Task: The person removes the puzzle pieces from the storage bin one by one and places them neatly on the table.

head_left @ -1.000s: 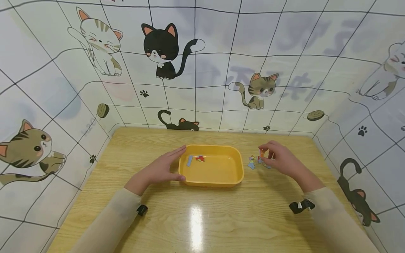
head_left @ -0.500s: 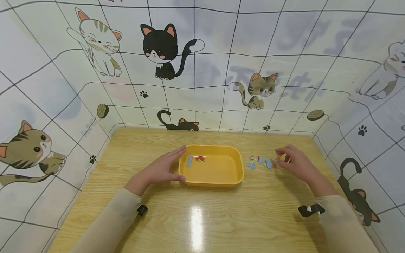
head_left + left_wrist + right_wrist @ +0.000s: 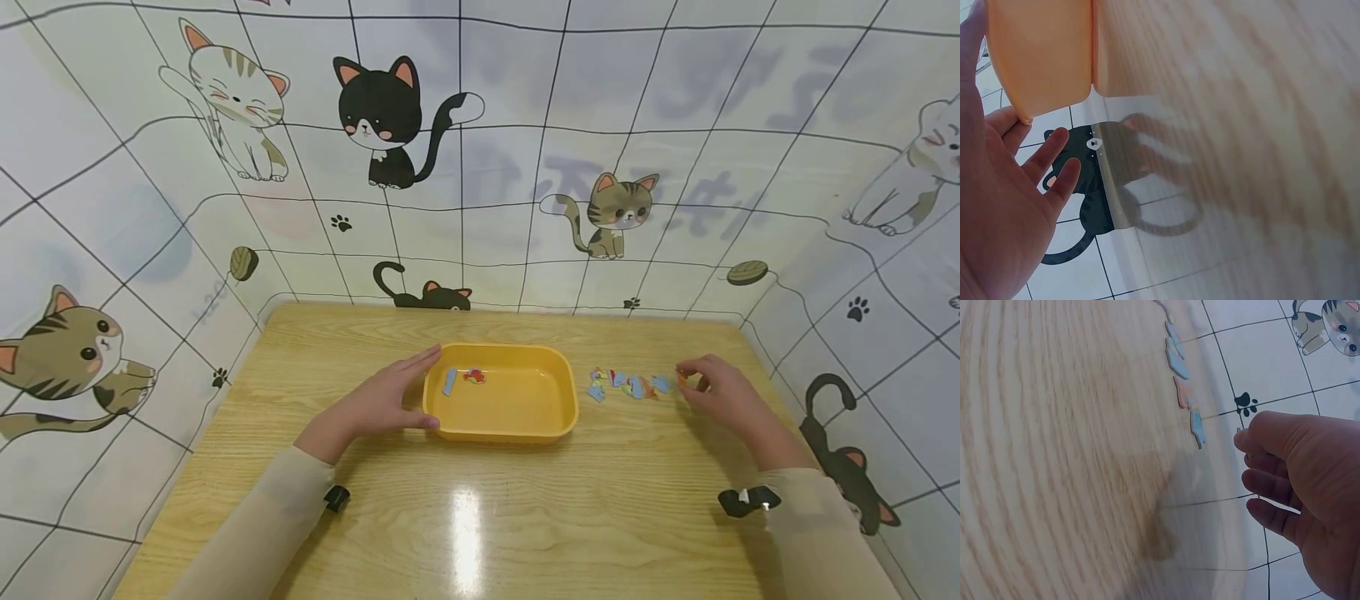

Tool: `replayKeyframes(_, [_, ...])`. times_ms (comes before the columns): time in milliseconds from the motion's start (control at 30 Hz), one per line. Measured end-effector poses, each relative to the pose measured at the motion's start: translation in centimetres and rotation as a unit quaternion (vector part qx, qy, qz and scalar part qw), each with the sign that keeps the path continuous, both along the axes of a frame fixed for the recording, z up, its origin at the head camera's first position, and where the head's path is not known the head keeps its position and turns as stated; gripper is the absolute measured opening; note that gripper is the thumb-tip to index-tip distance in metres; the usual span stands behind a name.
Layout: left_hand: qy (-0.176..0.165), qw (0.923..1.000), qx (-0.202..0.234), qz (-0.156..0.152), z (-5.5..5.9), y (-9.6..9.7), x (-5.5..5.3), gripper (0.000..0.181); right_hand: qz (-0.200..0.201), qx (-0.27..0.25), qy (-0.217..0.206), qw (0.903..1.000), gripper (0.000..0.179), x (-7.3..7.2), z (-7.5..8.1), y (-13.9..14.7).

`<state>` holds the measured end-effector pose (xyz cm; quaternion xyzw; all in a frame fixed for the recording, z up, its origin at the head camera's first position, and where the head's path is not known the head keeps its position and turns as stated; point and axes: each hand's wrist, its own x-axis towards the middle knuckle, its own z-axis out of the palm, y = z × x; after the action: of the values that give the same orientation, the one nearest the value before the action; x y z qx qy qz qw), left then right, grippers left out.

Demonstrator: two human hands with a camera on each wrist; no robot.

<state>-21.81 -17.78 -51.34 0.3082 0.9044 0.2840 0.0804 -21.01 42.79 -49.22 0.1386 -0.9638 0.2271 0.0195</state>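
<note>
a cat-printed backdrop (image 3: 510, 158) rises beyond a wooden table (image 3: 375, 533). on the table, between the left hand (image 3: 381, 402) and the right hand (image 3: 720, 396), sits a shallow yellow tray (image 3: 517, 412). the left hand spreads wide against the tray's end; the right hand is narrowed, pinching a small orange piece (image 3: 681, 380). flat cut-out pieces (image 3: 637, 387) lie in a row between the tray and the right hand; a red piece (image 3: 475, 377) and a pale blue strip (image 3: 449, 382) lie inside the tray, towards the left hand. the right hand has just shifted outward, baring the row's last blue piece (image 3: 661, 384), which probably makes each loose piece easier to single out. only the left wrist view shows two left fingers hanging free of the tray; the right wrist view shows the pieces' thin edges, while the pinched piece's colour shows only from the head
</note>
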Motion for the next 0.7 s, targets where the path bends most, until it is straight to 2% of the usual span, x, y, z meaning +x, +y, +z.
replayKeyframes(700, [-0.001, 1.0, 0.001, 0.0, -0.1, -0.1, 0.0, 0.123, -0.009, 0.006, -0.061, 0.9981, 0.034, -0.4, -1.4, 0.5])
